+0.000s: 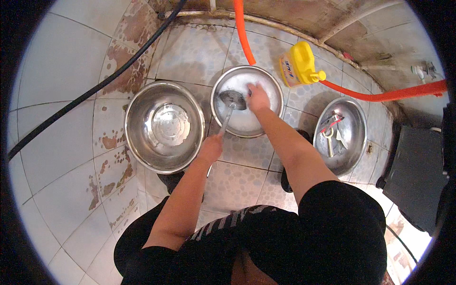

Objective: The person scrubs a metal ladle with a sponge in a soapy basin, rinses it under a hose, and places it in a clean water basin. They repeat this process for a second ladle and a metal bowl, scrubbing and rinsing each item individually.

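My left hand [211,148] grips the handle of a long-handled metal kitchen utensil [227,119], a ladle or skimmer. Its wide grey head [233,99] rests within a round stainless steel basin [245,134] of whitish, sudsy water [244,123]. Just right of that head, my right hand [258,99] reaches into the same basin with its fingers bent. Something small and dark shows by the fingertips, but whether the hand holds it is unclear.
A larger steel basin [139,124] stands at left. At right, another basin [361,142] contains several utensils [330,142]. Behind are a yellow pump bottle [302,64] and an orange hose [244,35]. A black hose [107,83] crosses the left side; a dark box-like object [415,174] stands far right.
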Tool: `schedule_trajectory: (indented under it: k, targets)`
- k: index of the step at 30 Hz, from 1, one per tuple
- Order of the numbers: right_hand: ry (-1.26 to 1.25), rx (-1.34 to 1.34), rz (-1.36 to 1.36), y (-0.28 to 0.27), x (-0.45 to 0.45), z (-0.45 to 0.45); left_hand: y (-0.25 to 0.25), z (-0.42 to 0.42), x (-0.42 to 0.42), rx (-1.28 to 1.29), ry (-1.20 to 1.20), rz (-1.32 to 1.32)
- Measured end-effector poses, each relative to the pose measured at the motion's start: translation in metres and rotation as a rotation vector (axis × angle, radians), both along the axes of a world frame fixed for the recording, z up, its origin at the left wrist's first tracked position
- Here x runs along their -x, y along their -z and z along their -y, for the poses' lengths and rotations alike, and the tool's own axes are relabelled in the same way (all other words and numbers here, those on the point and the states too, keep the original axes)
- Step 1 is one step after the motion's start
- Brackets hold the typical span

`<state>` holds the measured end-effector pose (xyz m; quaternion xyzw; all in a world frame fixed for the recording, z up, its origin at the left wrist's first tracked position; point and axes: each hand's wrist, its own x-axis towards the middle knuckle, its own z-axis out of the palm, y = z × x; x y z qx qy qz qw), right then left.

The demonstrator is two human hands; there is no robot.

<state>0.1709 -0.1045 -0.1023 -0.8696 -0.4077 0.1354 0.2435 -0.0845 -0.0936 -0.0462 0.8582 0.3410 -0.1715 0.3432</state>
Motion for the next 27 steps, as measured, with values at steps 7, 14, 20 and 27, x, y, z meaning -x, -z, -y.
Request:
schedule_trajectory:
  k: [7,14,20,27]
  targets:
    - [-0.563,-0.162,-0.008,-0.079,0.026,0.001,0.025,-0.007,0.008,-0.029,0.093,0.05]
    - [-0.72,0.014,0.162,-0.083,0.042,-0.027,0.043,-0.005,0.019,-0.217,0.275,0.058]
    - [-0.577,0.072,0.113,-0.068,0.024,-0.021,0.035,-0.017,0.007,-0.032,0.057,-0.05]
    - [-0.398,0.451,0.178,-0.035,-0.007,-0.035,0.038,-0.009,0.02,-0.105,0.191,0.039]
